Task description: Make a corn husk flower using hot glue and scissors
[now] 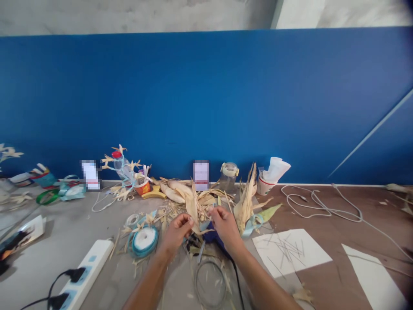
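My left hand has thumb and fingers pinched together beside a long dried corn husk. What it holds, if anything, is too small to make out. Close by on the other side, my right hand also makes a pinch, its contents hidden. A dark blue tool with a black cord, perhaps a glue gun, lies partly under the right hand. A pile of dried husks spreads behind both hands. Left of my left hand rests a teal ribbon spool. A wire coil lies between my forearms.
A white power strip with plugs sits at the left front. Along the blue partition stand a bottle with husk flowers, a phone, a jar and a paper cup. Thin sticks lie on white paper.
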Tool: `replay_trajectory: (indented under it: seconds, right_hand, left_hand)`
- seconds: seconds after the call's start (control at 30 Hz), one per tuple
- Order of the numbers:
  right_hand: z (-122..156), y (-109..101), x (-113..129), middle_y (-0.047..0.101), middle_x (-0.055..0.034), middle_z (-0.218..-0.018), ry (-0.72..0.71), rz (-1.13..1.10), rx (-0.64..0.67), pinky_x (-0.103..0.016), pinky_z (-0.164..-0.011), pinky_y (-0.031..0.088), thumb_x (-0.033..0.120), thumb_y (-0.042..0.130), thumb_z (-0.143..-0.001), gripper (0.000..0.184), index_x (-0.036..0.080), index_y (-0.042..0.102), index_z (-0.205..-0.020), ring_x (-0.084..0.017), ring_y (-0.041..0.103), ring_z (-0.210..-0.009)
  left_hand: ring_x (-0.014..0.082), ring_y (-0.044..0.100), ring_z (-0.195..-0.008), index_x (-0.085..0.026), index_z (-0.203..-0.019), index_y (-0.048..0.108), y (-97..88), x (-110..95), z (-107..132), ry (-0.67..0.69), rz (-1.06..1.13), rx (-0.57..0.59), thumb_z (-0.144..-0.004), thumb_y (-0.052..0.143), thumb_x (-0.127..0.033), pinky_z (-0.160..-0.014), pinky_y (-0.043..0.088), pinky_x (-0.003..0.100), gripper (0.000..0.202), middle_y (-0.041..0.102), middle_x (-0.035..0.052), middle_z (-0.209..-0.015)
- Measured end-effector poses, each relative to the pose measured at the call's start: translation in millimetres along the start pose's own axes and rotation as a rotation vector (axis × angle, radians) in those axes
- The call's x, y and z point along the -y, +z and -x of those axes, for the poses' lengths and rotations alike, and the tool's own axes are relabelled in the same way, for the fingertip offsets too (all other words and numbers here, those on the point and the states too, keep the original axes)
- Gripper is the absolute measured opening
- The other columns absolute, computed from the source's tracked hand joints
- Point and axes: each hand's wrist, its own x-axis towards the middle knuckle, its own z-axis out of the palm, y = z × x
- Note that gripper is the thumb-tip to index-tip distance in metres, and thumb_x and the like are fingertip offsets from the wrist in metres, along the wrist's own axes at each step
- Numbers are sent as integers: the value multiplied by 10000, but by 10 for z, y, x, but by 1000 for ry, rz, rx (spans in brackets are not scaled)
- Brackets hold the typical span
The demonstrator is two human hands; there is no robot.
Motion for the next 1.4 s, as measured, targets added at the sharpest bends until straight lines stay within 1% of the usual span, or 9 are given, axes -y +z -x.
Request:
replay_trajectory:
  seconds: [0.1,0.2,0.3,0.47,0.53,0.63,0.9,1.27,1.4]
  right_hand:
    - [15,-42,43,574,-30,-704,-164,269,-75,-325,-747,428,303,539,-781,222,210,535,-580,-199,537,-752]
    - [55,-30,103,653,-68,-848,-182,417,-110,-378,-852,385,201,540,-761,101,205,641,-751,-241,562,-889]
    - [79,-14,151,689,-70,-882,-153,509,-69,-408,-895,335,226,526,-813,159,212,683,-796,-258,571,-952]
    - [111,22,182,656,-80,-1147,-212,475,87,-405,-980,261,247,599,-787,271,220,656,-1051,-246,546,-1104]
    - [135,62,178,684,-57,-1076,-215,470,171,-399,-982,248,228,611,-781,229,224,663,-1004,-226,572,-1057]
    - [155,128,159,703,-27,-900,-194,489,190,-381,-942,272,181,602,-777,86,207,672,-819,-197,601,-928]
    - [95,104,58,657,6,-647,-29,247,189,-259,-669,424,225,543,-783,153,181,639,-672,-158,585,-653]
    - [102,89,-7,667,-2,-706,-26,302,217,-267,-703,450,190,576,-743,60,202,635,-749,-168,601,-710]
    - [94,86,-7,639,-2,-680,-9,205,206,-265,-666,438,210,560,-744,57,197,606,-712,-165,577,-684]
  left_hand:
    - [75,374,-453,-181,-661,551,0,12,-5,19,3,-27,-655,726,-485,-469,261,212,351,459,-71,-514]
    - [84,411,-470,-179,-651,557,3,15,-10,31,-29,-36,-666,719,-475,-493,301,219,337,495,-56,-532]
    - [91,430,-466,-182,-649,561,3,17,-19,39,-64,-34,-663,721,-474,-496,319,225,333,506,-52,-529]
    - [93,430,-464,-187,-664,566,23,17,-26,60,-67,-31,-650,733,-447,-483,324,221,310,486,-62,-525]
    - [91,422,-474,-182,-664,575,42,9,-21,70,-76,-25,-648,732,-431,-484,324,218,295,487,-61,-539]
    - [92,411,-487,-175,-645,583,66,-5,-4,82,-106,-11,-642,734,-420,-488,322,218,288,490,-55,-543]
    - [120,463,-511,-175,-669,632,41,-22,40,71,-162,45,-710,678,-434,-528,353,239,267,519,-34,-531]
    - [98,454,-463,-172,-677,623,9,52,7,40,-152,25,-696,699,-476,-496,338,222,314,522,-43,-509]
    - [83,446,-473,-169,-703,635,42,3,23,24,-102,62,-634,755,-482,-492,338,214,343,536,-42,-564]
